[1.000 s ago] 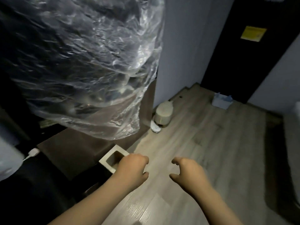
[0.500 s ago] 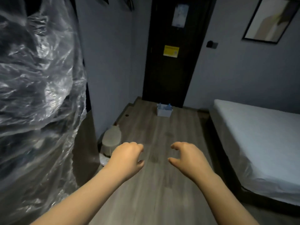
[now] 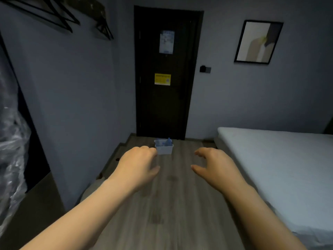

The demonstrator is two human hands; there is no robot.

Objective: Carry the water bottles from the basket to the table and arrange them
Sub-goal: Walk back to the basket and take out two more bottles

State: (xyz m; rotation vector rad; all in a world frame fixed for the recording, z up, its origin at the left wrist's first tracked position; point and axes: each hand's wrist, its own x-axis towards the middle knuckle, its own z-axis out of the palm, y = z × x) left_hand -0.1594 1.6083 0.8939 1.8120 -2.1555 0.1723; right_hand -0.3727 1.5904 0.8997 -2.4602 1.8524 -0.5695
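Observation:
A small white basket stands on the wooden floor in front of the dark door, far ahead of me. Blue-capped water bottles stick out of its top. My left hand is stretched forward with loosely curled fingers and holds nothing. My right hand reaches forward beside it, fingers relaxed and spread, also holding nothing. Both hands hover in the air well short of the basket. No table is in view.
A bed with a white mattress fills the right side. A grey wall juts out on the left, with plastic-wrapped goods beyond it. The dark door closes the end of the wooden floor.
The view has swung up and right from the plastic-wrapped goods to face the door and basket. The basket now lies straight ahead. Both hands stay raised and hold nothing.

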